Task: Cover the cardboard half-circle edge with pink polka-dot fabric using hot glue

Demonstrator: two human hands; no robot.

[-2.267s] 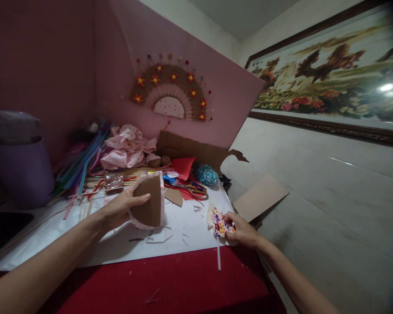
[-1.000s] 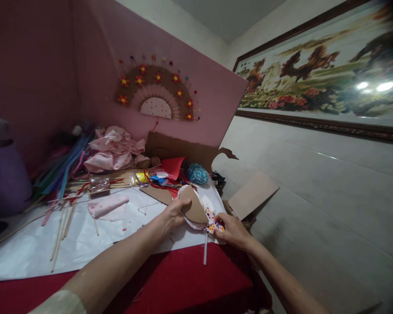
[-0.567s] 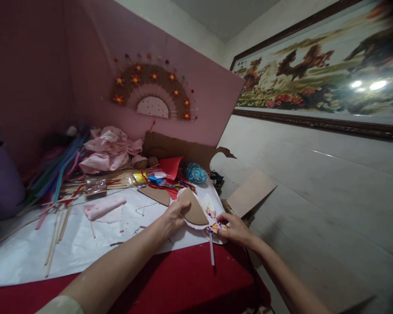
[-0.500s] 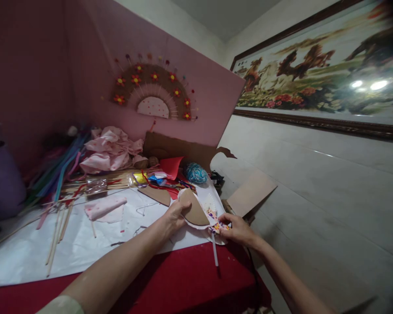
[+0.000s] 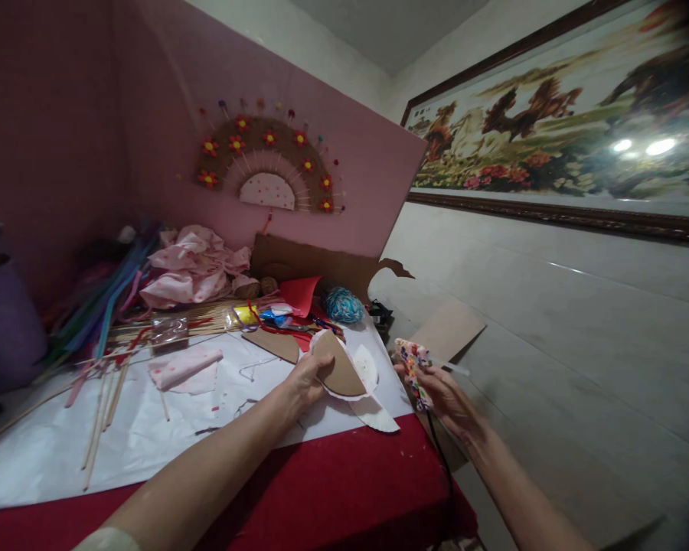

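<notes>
I see the cardboard half-disc [image 5: 342, 369] pinched in the left hand [image 5: 308, 375] above the counter [image 5: 344, 482], pale cloth [image 5: 321, 334] already along its edge, while the right hand [image 5: 446, 396], farther right, grips the flowered glue gun [image 5: 413, 363]. On the far left side of it, another cardboard piece [image 5: 271, 345] looks bare; I judge it not yet covered.

Dim light, white glare spots on the framed picture [image 5: 551, 130], murky soft left side, dark top-right corner
</notes>
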